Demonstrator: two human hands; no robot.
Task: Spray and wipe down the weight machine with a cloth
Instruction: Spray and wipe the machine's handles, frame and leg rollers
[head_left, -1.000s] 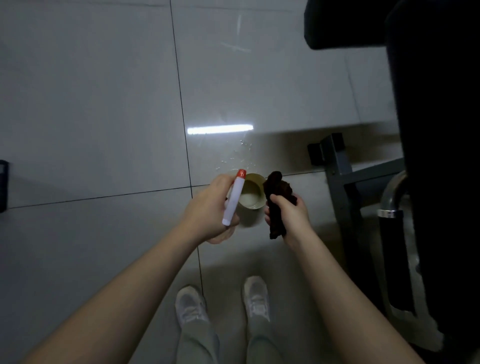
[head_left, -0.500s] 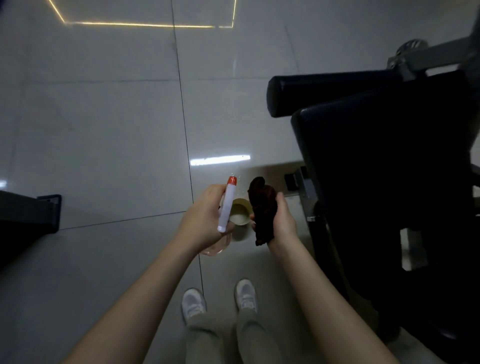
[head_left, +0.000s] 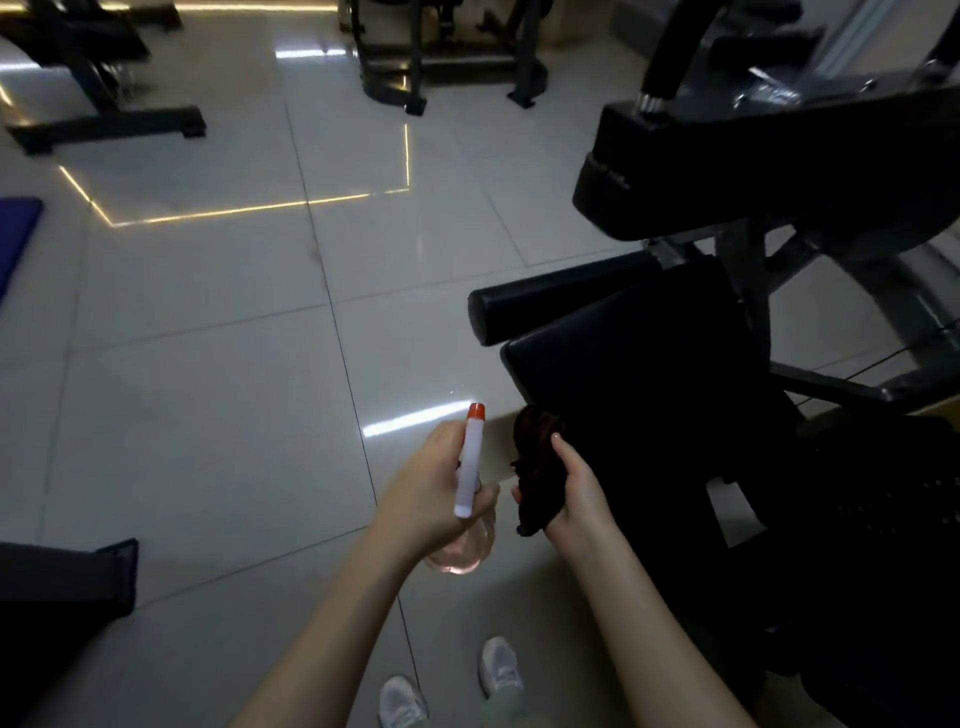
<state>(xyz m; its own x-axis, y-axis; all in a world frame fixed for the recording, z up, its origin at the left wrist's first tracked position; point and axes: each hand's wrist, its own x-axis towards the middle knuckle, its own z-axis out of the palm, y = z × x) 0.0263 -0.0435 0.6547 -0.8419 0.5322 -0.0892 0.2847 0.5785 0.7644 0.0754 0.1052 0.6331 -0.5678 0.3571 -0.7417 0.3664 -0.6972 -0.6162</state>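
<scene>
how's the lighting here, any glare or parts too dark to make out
Head view: dim overall; bright glare streaks on the glossy floor tiles, one just beyond the spray bottle; the weight machine and the cloth sink into shadow, with little surface detail.

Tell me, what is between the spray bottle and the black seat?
The dark cloth, gripped by the right hand, sits between them in the head view.

One clear, orange-tipped plastic spray bottle (head_left: 469, 467); one dark crumpled cloth (head_left: 535, 470). Below the grip, two pale fabric sneakers (head_left: 501, 667).
</scene>
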